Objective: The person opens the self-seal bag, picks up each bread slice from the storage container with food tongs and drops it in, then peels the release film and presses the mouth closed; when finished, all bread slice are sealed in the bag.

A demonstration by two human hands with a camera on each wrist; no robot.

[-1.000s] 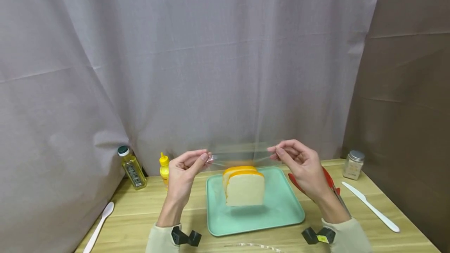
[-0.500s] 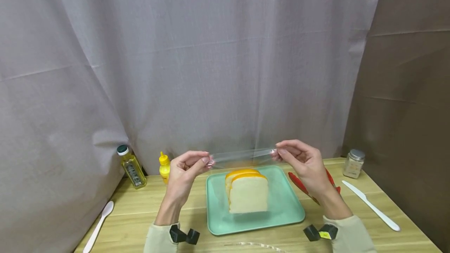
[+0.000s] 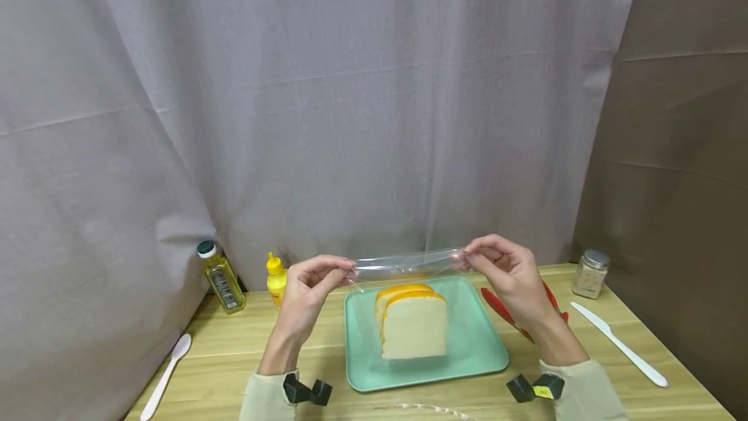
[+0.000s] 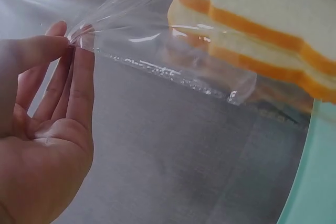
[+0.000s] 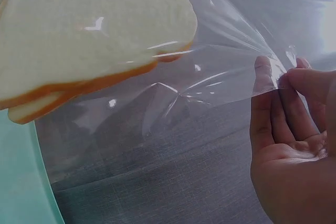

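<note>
Between both hands a clear plastic bag (image 3: 403,266) is stretched, its top edge running nearly level from side to side. My left hand (image 3: 304,294) pinches one upper corner between thumb and fingertips. At the opposite corner, my right hand (image 3: 514,284) pinches the film, which gathers in creases at the fingertips. Two bread slices (image 3: 413,327) with orange crusts stand one behind the other inside the bag, over the green tray (image 3: 473,356). In the left wrist view, the bag's film (image 4: 152,69) shows a crinkled edge; the right wrist view shows glossy folds in the plastic (image 5: 226,72).
An oil bottle (image 3: 224,281) and a yellow squeeze bottle (image 3: 276,280) stand at back left, with a white spoon (image 3: 166,375) nearer. Right of the tray lie a red-handled tool (image 3: 502,308), partly hidden, and a white knife (image 3: 619,346). A seasoning jar (image 3: 590,275) stands behind.
The bread slices have shifted slightly right and down over the tray. The film now bunches at my right fingertips, and the right hand sits a little farther right.
</note>
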